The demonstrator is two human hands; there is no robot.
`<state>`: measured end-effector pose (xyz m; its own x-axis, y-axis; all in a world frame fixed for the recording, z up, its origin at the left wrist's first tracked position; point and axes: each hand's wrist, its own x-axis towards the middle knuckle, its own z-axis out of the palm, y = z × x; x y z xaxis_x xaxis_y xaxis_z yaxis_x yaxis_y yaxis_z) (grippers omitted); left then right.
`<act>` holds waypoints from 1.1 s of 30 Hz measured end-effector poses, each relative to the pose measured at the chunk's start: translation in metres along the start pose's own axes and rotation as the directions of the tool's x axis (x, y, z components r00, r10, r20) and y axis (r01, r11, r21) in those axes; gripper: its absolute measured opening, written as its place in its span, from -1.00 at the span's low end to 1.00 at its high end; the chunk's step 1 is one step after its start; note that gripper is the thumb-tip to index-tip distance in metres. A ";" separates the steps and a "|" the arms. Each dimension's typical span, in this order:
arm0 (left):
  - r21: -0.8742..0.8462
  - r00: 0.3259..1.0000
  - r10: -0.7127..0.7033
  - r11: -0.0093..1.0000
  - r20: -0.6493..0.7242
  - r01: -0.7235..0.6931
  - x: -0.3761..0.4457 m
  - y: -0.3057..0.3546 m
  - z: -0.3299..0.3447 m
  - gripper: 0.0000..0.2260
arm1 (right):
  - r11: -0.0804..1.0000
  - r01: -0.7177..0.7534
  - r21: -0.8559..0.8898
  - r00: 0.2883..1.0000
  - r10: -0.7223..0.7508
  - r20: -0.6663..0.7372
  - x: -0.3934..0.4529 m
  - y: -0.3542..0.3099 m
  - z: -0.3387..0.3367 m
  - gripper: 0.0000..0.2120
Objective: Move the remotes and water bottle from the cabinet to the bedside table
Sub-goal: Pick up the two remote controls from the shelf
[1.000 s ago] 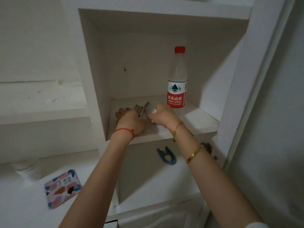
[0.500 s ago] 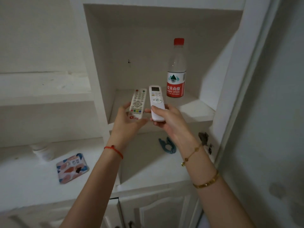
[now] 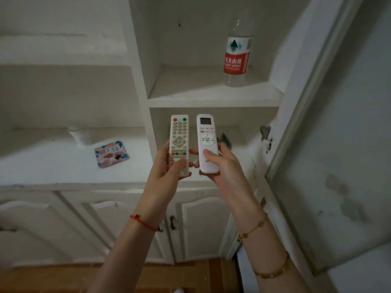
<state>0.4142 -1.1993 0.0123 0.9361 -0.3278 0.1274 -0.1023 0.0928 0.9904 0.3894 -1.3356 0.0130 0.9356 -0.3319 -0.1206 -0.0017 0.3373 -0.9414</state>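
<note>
My left hand [image 3: 164, 172] grips a white TV remote [image 3: 179, 136] with coloured buttons, held upright. Beside it, my right hand [image 3: 224, 168] grips a white air-conditioner remote [image 3: 207, 136] with a small screen at its top. Both remotes are out in front of the cabinet, below its upper shelf [image 3: 213, 96]. A clear water bottle [image 3: 236, 60] with a red and white label stands upright on that shelf at the right; its cap is cut off by the frame's top edge.
The cabinet's open glass door [image 3: 330, 144] hangs at the right. On the white counter [image 3: 53, 166] lie a patterned card pack [image 3: 111, 154] and a white roll [image 3: 81, 136]. A blue object [image 3: 226, 140] peeks out behind the remotes. Lower cupboard doors [image 3: 203, 225] and wooden floor are below.
Both hands have drawn the remotes out of the shelf and down, away from the cabinet. The view has tilted downward, so the bottle now sits higher in the frame.
</note>
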 end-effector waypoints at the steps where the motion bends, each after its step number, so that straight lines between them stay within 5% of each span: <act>1: 0.002 1.000 -0.017 1.000 -0.001 0.017 -0.009 -0.005 -0.001 -0.58 | 1.000 -0.016 -0.006 1.000 0.017 0.006 -0.007 0.006 -0.002 -0.61; 19: 0.019 0.972 -0.223 0.974 -0.071 0.225 -0.089 -0.051 -0.041 -0.54 | 0.970 -0.226 -0.087 0.971 0.231 0.054 -0.053 0.088 -0.003 -0.70; 27: -0.004 0.935 -0.239 0.969 -0.263 0.246 -0.124 -0.054 -0.075 -0.52 | 0.955 -0.261 -0.144 0.936 0.287 0.203 -0.057 0.114 0.034 -0.62; 33: -0.071 0.837 -0.235 0.970 -0.494 0.231 -0.171 -0.051 -0.107 -0.56 | 0.922 -0.262 -0.285 0.849 0.360 0.387 -0.071 0.144 0.084 -0.54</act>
<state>0.2956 -1.0469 -0.0658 0.9739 0.1680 -0.1527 0.1408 0.0807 0.9867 0.3526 -1.1894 -0.0879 0.9302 0.1802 -0.3198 -0.3469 0.1473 -0.9263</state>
